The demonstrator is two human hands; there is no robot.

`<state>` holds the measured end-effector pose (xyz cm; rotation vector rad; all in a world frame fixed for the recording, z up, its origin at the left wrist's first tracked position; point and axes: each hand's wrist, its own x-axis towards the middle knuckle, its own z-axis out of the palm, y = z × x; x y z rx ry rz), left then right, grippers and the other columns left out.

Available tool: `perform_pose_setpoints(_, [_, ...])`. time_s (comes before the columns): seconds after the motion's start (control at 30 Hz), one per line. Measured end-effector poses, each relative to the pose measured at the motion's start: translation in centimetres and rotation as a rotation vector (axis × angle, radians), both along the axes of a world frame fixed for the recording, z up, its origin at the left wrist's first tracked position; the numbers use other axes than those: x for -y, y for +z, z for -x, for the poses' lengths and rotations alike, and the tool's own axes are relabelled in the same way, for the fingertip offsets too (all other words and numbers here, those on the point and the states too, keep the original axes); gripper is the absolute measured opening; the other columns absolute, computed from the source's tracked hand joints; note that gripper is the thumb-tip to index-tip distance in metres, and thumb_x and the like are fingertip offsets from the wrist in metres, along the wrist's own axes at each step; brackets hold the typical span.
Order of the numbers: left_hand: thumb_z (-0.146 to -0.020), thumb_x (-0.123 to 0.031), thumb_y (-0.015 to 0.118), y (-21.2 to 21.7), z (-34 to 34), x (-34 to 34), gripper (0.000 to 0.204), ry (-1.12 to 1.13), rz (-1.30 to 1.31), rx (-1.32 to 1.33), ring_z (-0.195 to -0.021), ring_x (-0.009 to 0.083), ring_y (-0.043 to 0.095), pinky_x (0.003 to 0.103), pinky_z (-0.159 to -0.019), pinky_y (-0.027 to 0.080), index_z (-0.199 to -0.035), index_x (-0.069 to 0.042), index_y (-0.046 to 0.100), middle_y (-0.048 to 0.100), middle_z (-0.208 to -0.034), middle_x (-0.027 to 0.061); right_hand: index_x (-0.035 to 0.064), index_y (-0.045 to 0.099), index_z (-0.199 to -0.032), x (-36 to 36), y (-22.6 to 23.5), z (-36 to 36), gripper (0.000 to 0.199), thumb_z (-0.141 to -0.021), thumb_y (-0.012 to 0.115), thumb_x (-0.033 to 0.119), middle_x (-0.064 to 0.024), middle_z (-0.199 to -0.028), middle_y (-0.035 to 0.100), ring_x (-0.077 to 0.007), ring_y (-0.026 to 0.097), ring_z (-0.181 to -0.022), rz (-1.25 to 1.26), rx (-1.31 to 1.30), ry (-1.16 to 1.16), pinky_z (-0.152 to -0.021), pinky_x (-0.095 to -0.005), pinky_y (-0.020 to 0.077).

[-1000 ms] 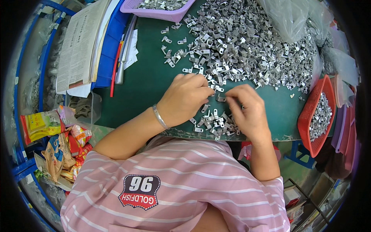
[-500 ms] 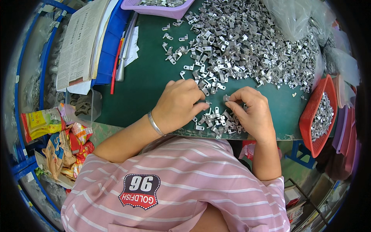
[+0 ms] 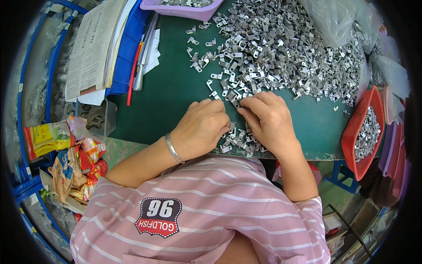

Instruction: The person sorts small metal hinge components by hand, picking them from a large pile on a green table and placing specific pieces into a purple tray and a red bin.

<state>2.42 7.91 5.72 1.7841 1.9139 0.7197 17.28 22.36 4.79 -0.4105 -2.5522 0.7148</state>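
Both grips close together at the middle of a matte green worktop [image 3: 171, 94]: left hand [image 3: 203, 127] curled, fingertips pinched on a small bent metal bracket [image 3: 235, 104], right hand [image 3: 268, 121] touching the same piece; its grip cannot be told. Shiny stamped brackets [image 3: 285, 53] heap at 1 o'clock; a red mesh basket [image 3: 358, 127] holds more at 3 o'clock
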Motion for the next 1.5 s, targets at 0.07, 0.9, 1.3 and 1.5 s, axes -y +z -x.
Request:
perform_pose_setpoints(0.07, [-0.075, -0.002, 0.074, 0.0, 0.1, -0.3, 0.015, 0.044, -0.072, -0.007, -0.086, 0.028, 0.056, 0.04, -0.075, 0.042, -0.086, -0.007, 0.066, 0.055, -0.087, 0.0062, 0.0056, 0.068, -0.086, 0.1, -0.6, -0.1, 0.009, -0.079, 0.073, 0.005, -0.0091, -0.078, 0.062, -0.0307, 0.06, -0.075, 0.099, -0.035, -0.015, -0.068, -0.0411, 0.0478])
perform_pose_setpoints(0.9, [-0.072, -0.007, 0.08, -1.1, 0.5, -2.0, 0.021, 0.118, -0.381, 0.023, -0.075, 0.0199, 0.06, 0.032, -0.07, 0.044, -0.085, -0.008, 0.064, 0.065, -0.092, 0.0038, 0.0028, 0.066, -0.083, -1.4, -0.6, -0.6, 0.006, -0.079, 0.07, 0.004, -0.01, -0.083, 0.059, -0.0308, 0.059, -0.082, -0.112, 0.103, -0.115, -0.072, -0.0422, 0.0463])
perform_pose_setpoints(1.3, [-0.073, -0.01, 0.08, -1.0, -1.0, -0.6, 0.016, -0.1, -0.314, 0.095, -0.076, 0.0218, 0.06, 0.034, -0.069, 0.043, -0.084, -0.008, 0.068, 0.065, -0.089, 0.0036, -0.0031, 0.066, -0.087, -2.6, 2.1, -2.7, 0.004, -0.084, 0.066, 0.0, -0.0149, -0.081, 0.061, -0.0296, 0.061, -0.074, 0.665, 0.157, -0.079, -0.067, -0.0357, 0.0481])
perform_pose_setpoints(1.5, [-0.074, -0.005, 0.077, -1.5, 0.5, -1.9, 0.019, 0.047, -0.376, -0.024, -0.081, 0.0261, 0.06, 0.036, -0.072, 0.044, -0.091, -0.006, 0.068, 0.063, -0.09, 0.006, -0.0021, 0.067, -0.085, -3.1, 2.5, -3.3, 0.004, -0.083, 0.067, 0.002, -0.0136, -0.08, 0.062, -0.031, 0.06, -0.074, 0.517, 0.168, 0.223, -0.066, -0.0375, 0.0483])
